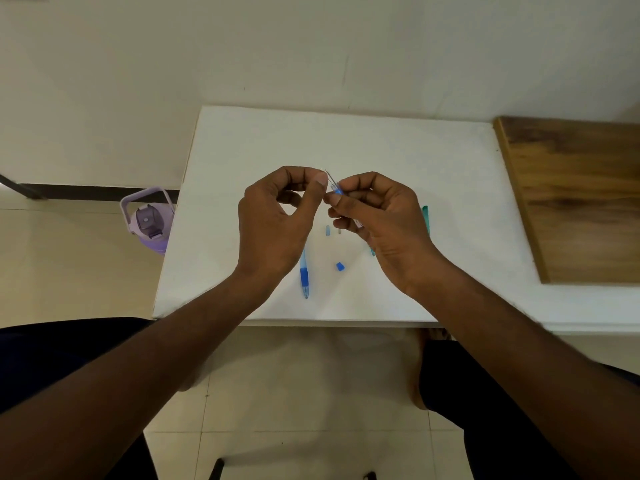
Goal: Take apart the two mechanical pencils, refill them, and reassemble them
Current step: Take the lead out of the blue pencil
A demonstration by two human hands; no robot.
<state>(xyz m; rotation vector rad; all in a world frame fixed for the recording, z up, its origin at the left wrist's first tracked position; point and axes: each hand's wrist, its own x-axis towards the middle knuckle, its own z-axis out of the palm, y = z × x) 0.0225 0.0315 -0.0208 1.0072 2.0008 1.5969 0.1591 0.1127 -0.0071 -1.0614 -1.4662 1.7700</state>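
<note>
So both hands are up over the middle of the white table (pixel 398 161), nearly touching. The right hand (pixel 377 216) is closed around a thin blue inner tube (pixel 338 190), pinched between thumb and fingers, with what looks like two or three dark leads (pixel 329 176) poking out of its top toward 11 o'clock; too fine to count for sure. The left hand (pixel 277 216) is curled with thumb and forefinger pinched right at those leads, though I can't tell if it's actually gripping one. Moving outward: at 6 o'clock from the hands lies one blue pencil barrel (pixel 304 274) with a darker grip, tip pointing toward the person. Just right of it is one small blue cap (pixel 340 266). Between the hands and that cap sit two tiny pale bits (pixel 328 230), side by side. One teal pencil (pixel 425 216) peeks out behind the right hand at 3 o'clock. Further out, one wooden board (pixel 575 199) at 3 o'clock, and one purple water bottle (pixel 149 220) on the floor at 9 o'clock.
</note>
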